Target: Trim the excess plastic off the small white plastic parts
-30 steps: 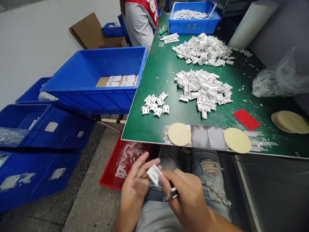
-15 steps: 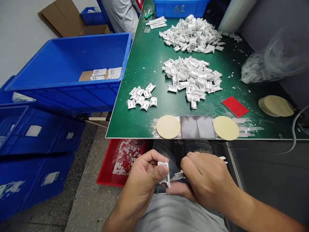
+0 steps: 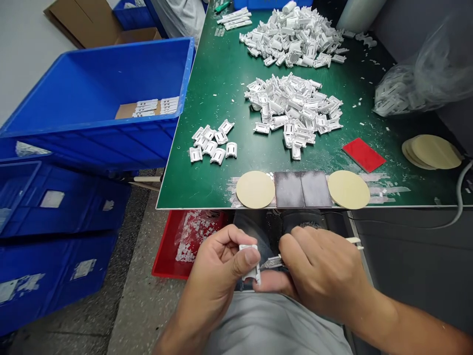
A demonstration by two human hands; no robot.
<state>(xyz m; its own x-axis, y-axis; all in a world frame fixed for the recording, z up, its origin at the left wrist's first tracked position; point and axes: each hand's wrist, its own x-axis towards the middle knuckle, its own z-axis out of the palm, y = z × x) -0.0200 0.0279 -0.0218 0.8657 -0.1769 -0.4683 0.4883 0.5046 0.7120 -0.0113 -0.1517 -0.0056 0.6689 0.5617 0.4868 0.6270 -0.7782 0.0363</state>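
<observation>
My left hand pinches a small white plastic part between thumb and fingers, above my lap. My right hand is closed round a pair of nippers. Their metal tip points left at the part's right edge; I cannot tell whether it touches. Two pale handle ends stick out behind the right fist, while the rest of the handles is hidden. The right thumb reaches under the tip to the lower corner of the white part.
A green table bears a near pile of white parts, a far pile and a small group. Yellow discs and dark plates line its front edge. Below is a red bin; blue bins stand left.
The whole view has shifted slightly, with the table sitting higher in it. Both hands keep their grips; the nippers' tip has turned a little beside the white part.
</observation>
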